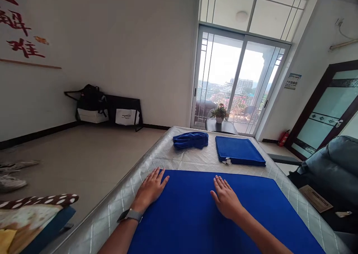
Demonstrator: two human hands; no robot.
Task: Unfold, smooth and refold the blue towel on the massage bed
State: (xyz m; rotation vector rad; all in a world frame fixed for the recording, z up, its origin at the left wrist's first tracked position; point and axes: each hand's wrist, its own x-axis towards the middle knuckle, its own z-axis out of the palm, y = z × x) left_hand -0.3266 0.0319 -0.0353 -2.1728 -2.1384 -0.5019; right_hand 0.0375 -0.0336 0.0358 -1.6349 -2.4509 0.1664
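A large blue cloth (pixel 192 216) lies spread flat on the silvery quilted mattress (pixel 179 160). My left hand (pixel 151 187) rests palm down at its far left corner, fingers stretched out, with a watch on the wrist. Over the cloth's upper middle, my right hand (pixel 224 197) lies flat with straight fingers. Neither hand grips anything. Beyond the cloth sits a folded stack of blue cloths (pixel 239 149) with white tags at its near edge. To the left of that stack is a crumpled blue cloth (pixel 190 140).
A potted plant (pixel 219 112) stands on a dark chair (pixel 226 126) past the mattress's far end. On the right is a dark leather seat (pixel 332 172) with a brown card on it. A spotted cloth (pixel 36 209) lies at the lower left. Bags (pixel 92 99) rest against the wall.
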